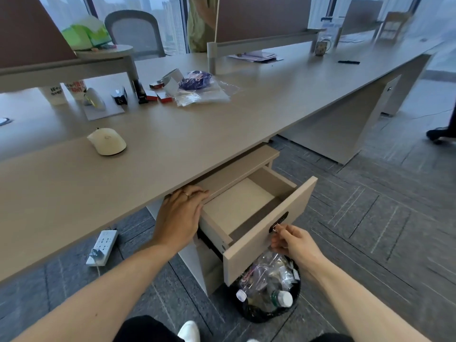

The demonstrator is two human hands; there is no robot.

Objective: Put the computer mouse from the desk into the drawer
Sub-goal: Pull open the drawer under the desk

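A cream-white computer mouse (107,141) lies on the beige desk (172,134), left of centre and well away from both hands. Below the desk edge the top drawer (266,233) stands pulled out, and its pale inside holds nothing. My left hand (180,215) rests flat with spread fingers against the drawer's left rear corner, just under the desk edge, holding nothing. My right hand (291,240) pinches a small key in the black lock (278,222) on the drawer front.
A black bin (269,292) full of plastic bottles stands on the floor under the drawer front. A white power strip (102,246) lies on the floor to the left. Small boxes, cups, tape and a plastic bag (197,92) clutter the desk's far side.
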